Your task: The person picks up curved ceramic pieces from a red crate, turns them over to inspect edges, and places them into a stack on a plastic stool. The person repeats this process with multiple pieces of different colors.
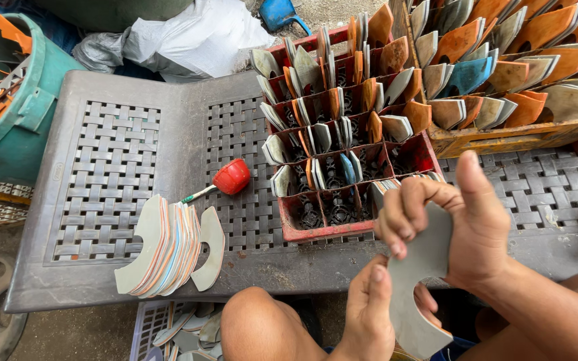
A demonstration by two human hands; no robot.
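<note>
Both my hands hold one grey curved flat piece (417,281) over my lap. My right hand (463,220) grips its upper end, thumb raised. Lower down, my left hand (372,314) pinches its lower part. Just beyond my hands stands a red compartment crate (316,230) with several similar grey, orange and blue pieces standing on edge in its cells; its nearest cells are empty. On the grey woven-pattern plastic table (115,167), to the left, lies a fanned stack of curved pieces (168,247).
A tool with a red round handle (229,179) lies on the table beside the stack. A wooden crate (503,134) full of pieces stands at the back right. A green bin (15,100) is at left, and a basket of pieces (182,327) below the table.
</note>
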